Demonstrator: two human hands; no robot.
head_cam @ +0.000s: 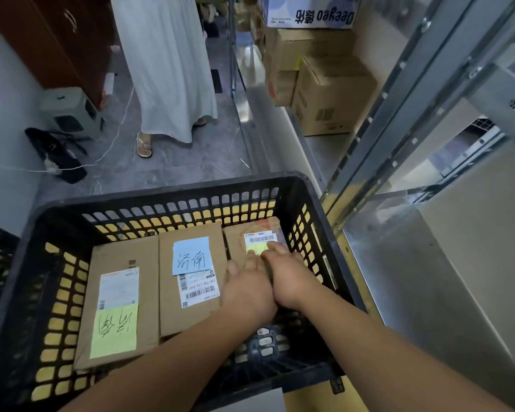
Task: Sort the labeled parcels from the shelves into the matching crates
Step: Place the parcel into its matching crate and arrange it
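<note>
- Crate (292, 188): black plastic, rectangular, lattice walls; yellow shows through the holes.
- Left parcel (119, 310): flat brown cardboard at the crate's left wall; white label, green handwritten note.
- Middle parcel (191, 316): same cardboard, blue handwritten note above a barcode label.
- Right parcel (238, 242): cardboard, in the crate's far right corner.
- Left hand (247, 289), right hand (286, 278): side by side, palms down on the right parcel; fingers flat and together, gripping nothing.
- Shelf post (399, 114): grey perforated metal, right of the crate.
</note>
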